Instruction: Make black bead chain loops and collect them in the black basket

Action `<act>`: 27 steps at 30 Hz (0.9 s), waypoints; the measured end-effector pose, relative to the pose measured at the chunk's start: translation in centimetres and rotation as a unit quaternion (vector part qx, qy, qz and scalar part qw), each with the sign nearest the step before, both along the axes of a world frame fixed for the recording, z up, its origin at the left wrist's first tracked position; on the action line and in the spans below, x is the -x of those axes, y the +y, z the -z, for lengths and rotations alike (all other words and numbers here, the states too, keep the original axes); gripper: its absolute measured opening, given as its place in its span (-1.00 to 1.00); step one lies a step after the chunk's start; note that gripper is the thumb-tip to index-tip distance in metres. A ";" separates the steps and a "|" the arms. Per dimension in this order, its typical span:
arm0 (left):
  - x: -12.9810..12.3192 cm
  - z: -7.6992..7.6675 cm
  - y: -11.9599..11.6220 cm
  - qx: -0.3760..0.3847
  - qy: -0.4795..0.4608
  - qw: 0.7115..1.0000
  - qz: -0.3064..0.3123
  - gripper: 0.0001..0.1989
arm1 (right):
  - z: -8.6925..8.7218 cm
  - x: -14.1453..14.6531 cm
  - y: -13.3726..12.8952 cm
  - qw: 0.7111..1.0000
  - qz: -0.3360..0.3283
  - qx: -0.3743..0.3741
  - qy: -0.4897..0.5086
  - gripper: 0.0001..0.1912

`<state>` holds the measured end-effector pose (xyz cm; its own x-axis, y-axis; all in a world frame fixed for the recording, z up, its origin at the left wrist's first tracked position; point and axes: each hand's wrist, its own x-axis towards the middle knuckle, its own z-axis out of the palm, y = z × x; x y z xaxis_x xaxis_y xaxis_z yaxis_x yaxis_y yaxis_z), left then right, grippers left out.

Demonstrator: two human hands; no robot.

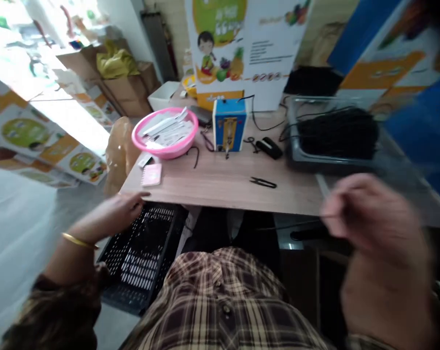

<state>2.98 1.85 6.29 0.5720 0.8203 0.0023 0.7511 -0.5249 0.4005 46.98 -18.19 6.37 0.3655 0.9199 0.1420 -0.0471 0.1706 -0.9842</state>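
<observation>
My left hand [120, 212] is over the table's front left corner, above a black crate. Its fingers are curled in, and what they hold, if anything, is hidden. On the right, my right hand [365, 214] is raised near the front edge, smeared by motion. Its fingers are pinched on a thin black cord [289, 226] that runs leftward below the table edge. A narrow white strip [322, 185] shows beside that hand. Black thread snips [263, 183] lie on the table between the hands. A pink spiral notepad [152, 175] lies just beyond my left hand.
A pink basin [165, 151] of white packets stands back left on the table [212, 182]. Beside it are a blue box-shaped device [238, 127] and a black object [269, 148]. A clear bin [295, 155] of black cords stands right. The black crate [143, 262] is below left.
</observation>
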 end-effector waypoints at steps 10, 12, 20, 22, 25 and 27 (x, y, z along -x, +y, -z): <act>-24.0 4.0 -8.4 0.431 -0.434 0.788 0.063 -0.64 | 6.8 6.3 6.7 0.992 0.014 -0.084 -0.094 -0.79; -26.0 4.8 -8.5 0.491 -0.455 0.743 0.028 -0.64 | 8.0 5.3 6.2 0.994 0.041 -0.065 -0.074 -0.75; -29.6 7.6 -8.8 0.495 -0.399 0.772 0.009 -0.54 | 12.2 4.4 4.0 0.990 0.141 -0.006 0.012 -0.74; -30.2 8.0 -8.8 0.477 -0.367 0.798 0.018 -0.53 | 12.7 3.9 3.9 0.988 0.153 -0.008 -0.009 -0.78; -30.9 8.4 -8.6 0.450 -0.293 0.841 0.058 -0.52 | 13.3 2.8 3.5 0.986 0.166 0.013 0.002 -0.78; -31.1 8.6 -8.2 0.420 -0.206 0.876 0.115 -0.51 | 13.9 1.7 2.8 0.976 0.211 0.031 0.048 -0.74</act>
